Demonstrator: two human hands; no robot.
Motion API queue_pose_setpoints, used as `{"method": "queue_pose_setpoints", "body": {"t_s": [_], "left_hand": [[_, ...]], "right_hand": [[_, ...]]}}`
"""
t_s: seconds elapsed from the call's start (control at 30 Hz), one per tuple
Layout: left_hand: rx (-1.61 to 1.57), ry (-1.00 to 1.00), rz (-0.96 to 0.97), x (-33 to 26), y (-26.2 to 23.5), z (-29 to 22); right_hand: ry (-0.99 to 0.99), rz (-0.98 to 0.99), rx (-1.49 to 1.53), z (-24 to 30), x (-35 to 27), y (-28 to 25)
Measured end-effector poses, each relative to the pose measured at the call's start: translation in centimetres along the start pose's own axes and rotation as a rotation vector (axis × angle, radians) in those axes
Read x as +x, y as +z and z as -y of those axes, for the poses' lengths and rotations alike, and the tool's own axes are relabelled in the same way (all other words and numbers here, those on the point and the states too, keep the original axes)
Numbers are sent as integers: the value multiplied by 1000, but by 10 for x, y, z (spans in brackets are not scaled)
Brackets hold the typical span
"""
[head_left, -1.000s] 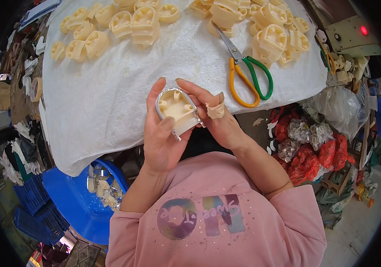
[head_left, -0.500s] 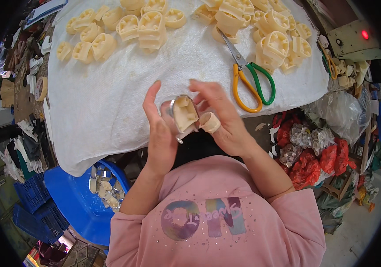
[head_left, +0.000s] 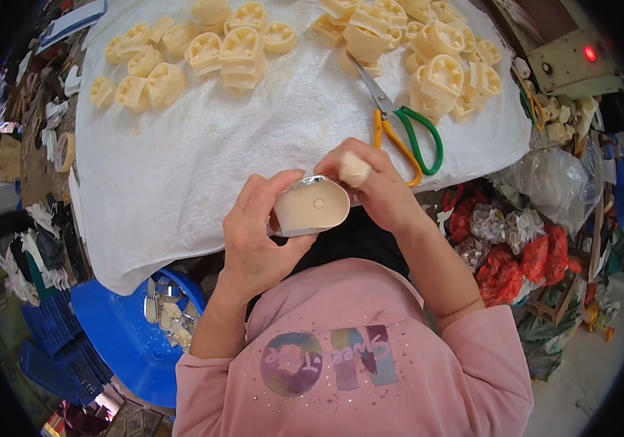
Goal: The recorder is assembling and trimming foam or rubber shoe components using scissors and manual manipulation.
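Before my chest, my left hand (head_left: 250, 237) is closed around a cream D-shaped plastic piece (head_left: 301, 211) with a shiny metal band along its edge. The smooth face, marked by a small round spot, is turned up. My right hand (head_left: 385, 193) grips the far right edge; its fingertips are partly hidden behind the piece. A pale wrap (head_left: 354, 170) covers one of its digits. Beyond that hand, scissors (head_left: 399, 146) with orange and green handles lie on the white cloth (head_left: 283, 124), their tips against the cream parts.
Cream molded parts lie in a left group (head_left: 242, 54) and a right pile (head_left: 443, 76). A blue basin (head_left: 111, 339) at lower left holds metal-banded pieces (head_left: 170, 313). Red plastic bags (head_left: 501, 273) stand at right, below a machine with a red light (head_left: 570, 65).
The piece has been turned over, from its hollow ribbed side to its smooth face. Both hands have closed in on it, the right one with its fingers curled at the edge.
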State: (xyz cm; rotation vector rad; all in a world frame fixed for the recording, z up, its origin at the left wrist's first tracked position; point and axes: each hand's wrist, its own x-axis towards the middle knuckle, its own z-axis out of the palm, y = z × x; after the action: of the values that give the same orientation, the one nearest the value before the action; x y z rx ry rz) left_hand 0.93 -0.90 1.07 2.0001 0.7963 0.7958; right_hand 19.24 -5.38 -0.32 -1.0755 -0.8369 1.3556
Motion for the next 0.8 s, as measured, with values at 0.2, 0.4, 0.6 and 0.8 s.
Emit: {"method": "queue_pose_setpoints", "body": {"t_s": [0.2, 0.4, 0.6, 0.8], "left_hand": [[36, 143, 13, 6, 3, -5], [55, 68, -81, 2, 12, -1], [202, 166, -155, 6, 14, -3], [391, 169, -274, -1, 31, -13]], "right_hand": [[-67, 256, -238, 3, 3, -16], [-357, 103, -812, 4, -1, 0], [86, 153, 23, 6, -11, -5], [-264, -56, -428, -1, -12, 14]]}}
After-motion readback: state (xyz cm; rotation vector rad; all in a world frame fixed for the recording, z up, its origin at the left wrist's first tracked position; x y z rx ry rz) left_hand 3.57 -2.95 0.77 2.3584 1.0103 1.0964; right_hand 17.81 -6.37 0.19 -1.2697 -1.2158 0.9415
